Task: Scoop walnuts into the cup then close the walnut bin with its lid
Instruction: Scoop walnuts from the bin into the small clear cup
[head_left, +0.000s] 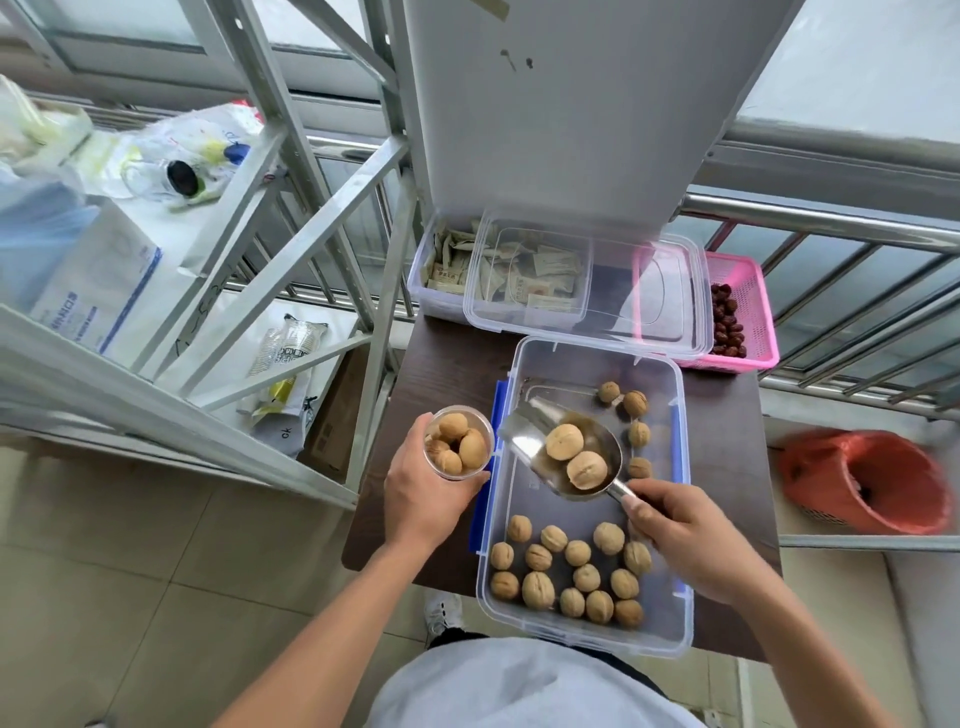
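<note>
The left hand (423, 493) is wrapped around a small clear cup (459, 441) and holds it up just left of the walnut bin (584, 499). The cup has a few walnuts in it. The right hand (685, 540) grips the handle of a shiny metal scoop (561, 449) and holds it over the open bin. Two walnuts (575, 453) sit in the scoop. More walnuts lie in the bin, most at the near end and a few along the right side. The bin is clear with blue clips and sits on the dark bench (447, 358). Its clear lid (587, 288) lies at the far end, on top of a box of little packets (452, 267) and a pink basket (743, 317).
</note>
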